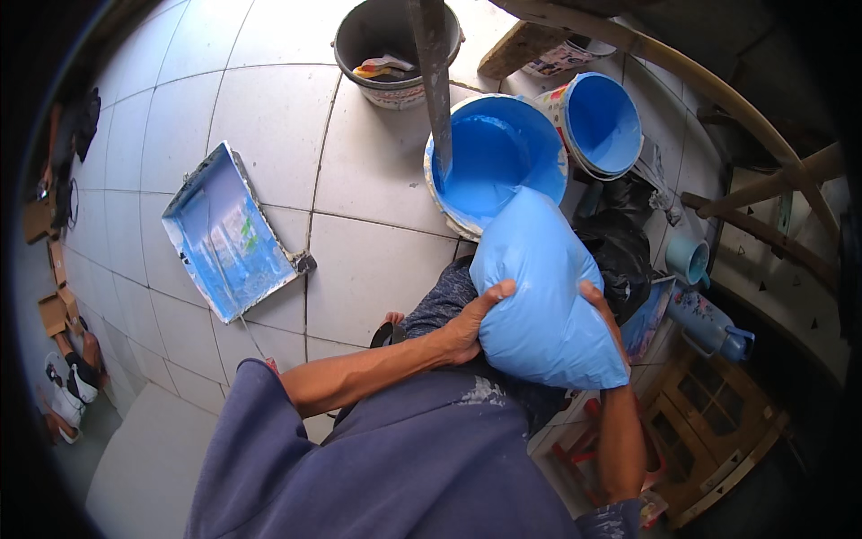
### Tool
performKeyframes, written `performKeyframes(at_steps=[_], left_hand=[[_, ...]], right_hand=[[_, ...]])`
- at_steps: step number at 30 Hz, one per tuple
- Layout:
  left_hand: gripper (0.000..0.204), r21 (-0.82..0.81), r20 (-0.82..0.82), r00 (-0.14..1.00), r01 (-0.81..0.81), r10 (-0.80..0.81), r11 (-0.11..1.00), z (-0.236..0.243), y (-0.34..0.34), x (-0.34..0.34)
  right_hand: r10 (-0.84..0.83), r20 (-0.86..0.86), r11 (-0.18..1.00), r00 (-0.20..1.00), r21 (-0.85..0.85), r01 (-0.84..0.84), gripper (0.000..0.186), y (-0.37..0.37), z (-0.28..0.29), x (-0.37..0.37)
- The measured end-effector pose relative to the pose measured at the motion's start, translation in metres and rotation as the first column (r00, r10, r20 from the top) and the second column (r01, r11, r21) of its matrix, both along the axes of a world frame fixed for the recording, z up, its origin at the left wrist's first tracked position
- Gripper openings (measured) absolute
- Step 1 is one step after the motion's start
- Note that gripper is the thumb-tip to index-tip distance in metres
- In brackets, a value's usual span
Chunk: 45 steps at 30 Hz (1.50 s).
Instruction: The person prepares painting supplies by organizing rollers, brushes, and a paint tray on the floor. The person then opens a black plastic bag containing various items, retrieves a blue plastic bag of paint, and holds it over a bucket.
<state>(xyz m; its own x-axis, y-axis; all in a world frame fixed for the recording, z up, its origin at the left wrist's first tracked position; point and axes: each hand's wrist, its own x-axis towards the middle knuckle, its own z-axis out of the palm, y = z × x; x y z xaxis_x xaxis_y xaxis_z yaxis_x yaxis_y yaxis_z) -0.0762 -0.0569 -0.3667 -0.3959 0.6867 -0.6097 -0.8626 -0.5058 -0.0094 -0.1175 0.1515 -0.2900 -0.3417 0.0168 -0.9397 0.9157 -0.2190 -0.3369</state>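
A plump, light blue plastic bag is held up in front of my body, its narrow top over the near rim of a bucket of blue paint. My left hand grips the bag's left side, thumb pressed on the plastic. On the other side my right hand holds the bag, with most of its fingers hidden behind it. From the bag alone I cannot tell what fills it. A flat, paint-stained stick stands in the paint bucket, leaning on its left inside wall.
Behind the paint bucket are a dark bucket with tools inside and a blue-coated bucket. A paint tray lies on the tiles at left. Black plastic bags, a flowered thermos and a wooden cabinet stand right. Another person sits far left.
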Motion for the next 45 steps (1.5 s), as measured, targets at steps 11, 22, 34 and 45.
performKeyframes(at_steps=[11,22,34,45], left_hand=[[0.06,-0.101,-0.015,0.999,0.05,-0.052,0.994,-0.008,0.017,-0.002],[0.033,-0.278,0.012,0.998,-0.06,0.066,0.959,-0.006,0.029,0.008],[0.033,-0.264,0.095,0.988,-0.092,0.121,0.96,0.008,0.023,0.007],[0.038,-0.216,0.13,0.986,-0.074,0.104,0.974,0.009,0.02,0.008]], right_hand=[[0.328,0.016,0.943,0.945,0.057,-0.328,0.097,-0.001,0.011,-0.009],[0.351,-0.068,0.928,0.934,0.155,-0.337,0.075,0.005,0.008,0.002],[0.371,-0.052,0.919,0.927,0.164,-0.358,0.069,-0.001,0.021,-0.005],[0.395,-0.052,0.909,0.917,0.166,-0.382,0.067,-0.007,0.03,-0.011]])
